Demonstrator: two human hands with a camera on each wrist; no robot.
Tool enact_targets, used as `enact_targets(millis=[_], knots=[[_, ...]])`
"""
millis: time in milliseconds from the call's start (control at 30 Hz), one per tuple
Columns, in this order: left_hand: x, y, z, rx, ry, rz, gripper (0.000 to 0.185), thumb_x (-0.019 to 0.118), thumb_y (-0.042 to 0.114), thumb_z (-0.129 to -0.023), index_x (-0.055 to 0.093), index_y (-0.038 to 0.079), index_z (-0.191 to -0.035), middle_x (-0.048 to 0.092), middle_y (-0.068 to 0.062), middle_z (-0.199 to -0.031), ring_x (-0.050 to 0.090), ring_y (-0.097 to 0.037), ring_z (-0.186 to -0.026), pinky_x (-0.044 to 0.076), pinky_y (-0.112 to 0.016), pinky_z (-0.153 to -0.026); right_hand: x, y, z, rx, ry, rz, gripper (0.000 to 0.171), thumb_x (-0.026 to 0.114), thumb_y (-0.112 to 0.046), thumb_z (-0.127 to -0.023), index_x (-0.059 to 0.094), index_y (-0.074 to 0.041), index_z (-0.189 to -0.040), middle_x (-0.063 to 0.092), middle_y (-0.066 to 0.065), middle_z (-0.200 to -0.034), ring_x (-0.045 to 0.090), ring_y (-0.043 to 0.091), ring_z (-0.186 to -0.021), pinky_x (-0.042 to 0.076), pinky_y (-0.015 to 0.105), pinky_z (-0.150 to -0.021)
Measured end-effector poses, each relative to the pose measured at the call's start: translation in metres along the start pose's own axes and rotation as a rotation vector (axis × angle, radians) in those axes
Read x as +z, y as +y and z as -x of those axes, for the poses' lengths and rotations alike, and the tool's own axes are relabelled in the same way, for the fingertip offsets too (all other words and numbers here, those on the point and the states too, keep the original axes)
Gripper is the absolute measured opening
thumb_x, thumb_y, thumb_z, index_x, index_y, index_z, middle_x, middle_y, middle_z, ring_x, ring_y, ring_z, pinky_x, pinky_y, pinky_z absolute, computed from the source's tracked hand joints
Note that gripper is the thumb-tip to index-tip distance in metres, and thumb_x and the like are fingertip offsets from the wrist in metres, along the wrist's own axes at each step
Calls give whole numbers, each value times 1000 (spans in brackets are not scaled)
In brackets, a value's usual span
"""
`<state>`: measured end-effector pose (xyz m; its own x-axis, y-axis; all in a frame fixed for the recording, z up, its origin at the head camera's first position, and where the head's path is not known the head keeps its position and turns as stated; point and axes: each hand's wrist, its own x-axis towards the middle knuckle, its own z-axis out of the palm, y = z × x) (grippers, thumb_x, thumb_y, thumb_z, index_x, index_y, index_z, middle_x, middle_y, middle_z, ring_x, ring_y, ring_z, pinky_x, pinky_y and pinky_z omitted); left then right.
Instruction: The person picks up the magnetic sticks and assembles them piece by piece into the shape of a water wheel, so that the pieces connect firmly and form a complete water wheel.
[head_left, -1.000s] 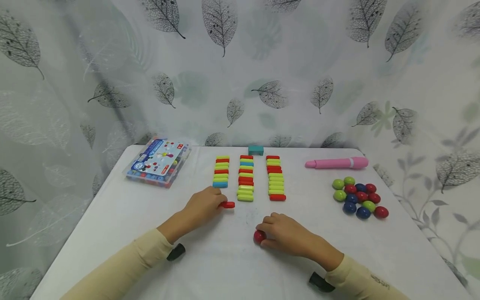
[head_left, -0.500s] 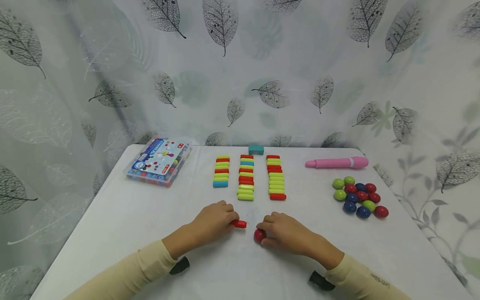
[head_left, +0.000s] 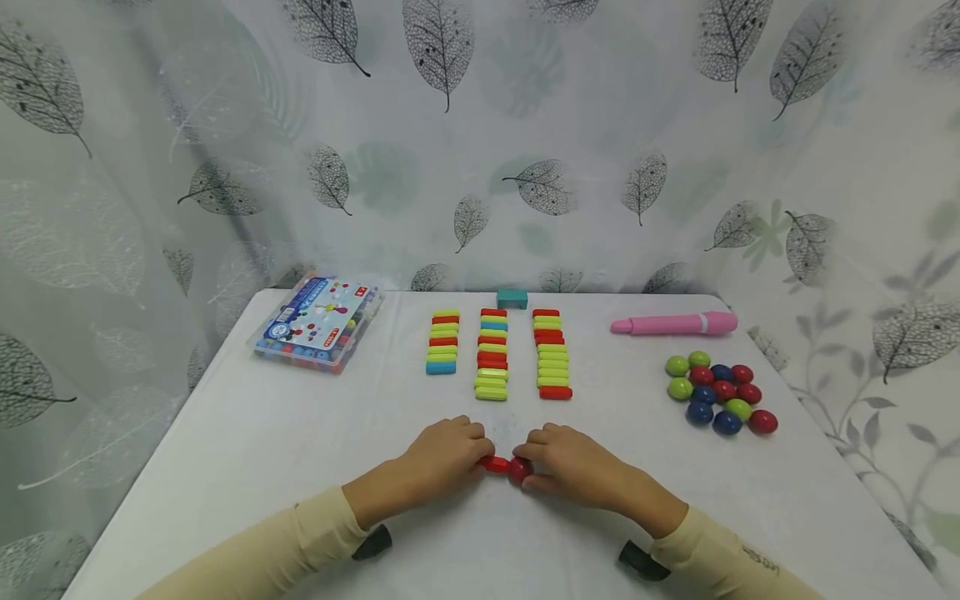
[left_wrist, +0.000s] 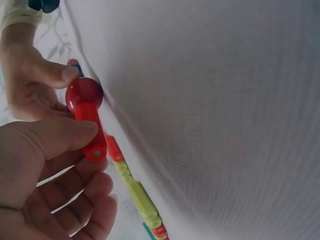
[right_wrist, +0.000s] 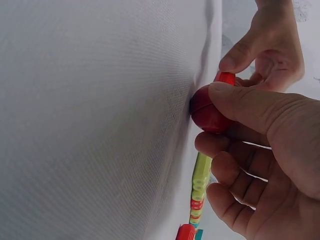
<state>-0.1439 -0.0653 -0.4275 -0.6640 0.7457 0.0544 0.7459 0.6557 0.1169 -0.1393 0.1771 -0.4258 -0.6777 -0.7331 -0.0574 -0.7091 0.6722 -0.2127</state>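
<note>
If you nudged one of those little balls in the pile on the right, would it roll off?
Probably it would roll: the balls look round, smooth and glossy on a flat table. Huddled touching one another, neighbours might check a middle one; an outer one seems freer. They look hard and light, likely slippery to pinch.

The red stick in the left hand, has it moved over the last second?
Yes. The red stick has travelled away from the blue stick ending the left row, toward the person and rightward, and now touches the red ball.

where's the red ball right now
In the head view the red ball sits near the table's front centre, pinched by the right hand and touching the red stick held by the left hand.
</note>
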Motion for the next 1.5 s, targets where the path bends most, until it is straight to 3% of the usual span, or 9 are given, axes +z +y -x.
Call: enact_targets(millis=[433,633,733,833,1033,1500], knots=[[4,0,1,-12,-12,-2,30,86,31,-83,78,20,-110,68,7,-94,55,-8,-83,50,-18,-74,-2,0,0,-3,-5,-7,46,84,-33,-85,72,-14,-125,71,-4,-104,58,8,-92,55,22,-80],[2,0,4,-13,-1,-1,26,85,29,-84,78,20,-108,67,6,-92,53,-8,-82,49,-18,-72,-7,7,0,83,-4,-17,55,85,-35,-84,68,-17,-133,69,-2,-119,62,15,-110,58,35,-92],[0,0,6,-18,-1,6,24,84,27,-85,78,19,-107,66,6,-90,52,-8,-80,49,-19,-71,-11,15,1,112,68,65,61,86,-33,-83,64,-16,-138,65,4,-134,58,25,-126,54,46,-101],[0,-1,9,-34,-7,19,23,84,27,-85,78,18,-106,66,5,-90,52,-9,-80,49,-19,-71,-15,24,2,137,137,188,68,86,-33,-83,60,-15,-143,56,10,-148,45,36,-141,47,54,-108],[-1,-3,12,-58,-15,29,26,85,28,-84,78,19,-107,67,5,-91,53,-9,-81,50,-20,-73,-16,42,-1,224,142,317,77,85,-36,-83,52,-17,-150,39,16,-160,22,49,-151,37,65,-112],[1,-4,15,-53,-2,33,30,86,30,-83,78,18,-109,70,4,-95,56,-9,-84,52,-20,-74,-7,62,-10,267,96,397,70,81,-33,-87,53,-12,-147,42,19,-157,29,49,-148,39,66,-110]])
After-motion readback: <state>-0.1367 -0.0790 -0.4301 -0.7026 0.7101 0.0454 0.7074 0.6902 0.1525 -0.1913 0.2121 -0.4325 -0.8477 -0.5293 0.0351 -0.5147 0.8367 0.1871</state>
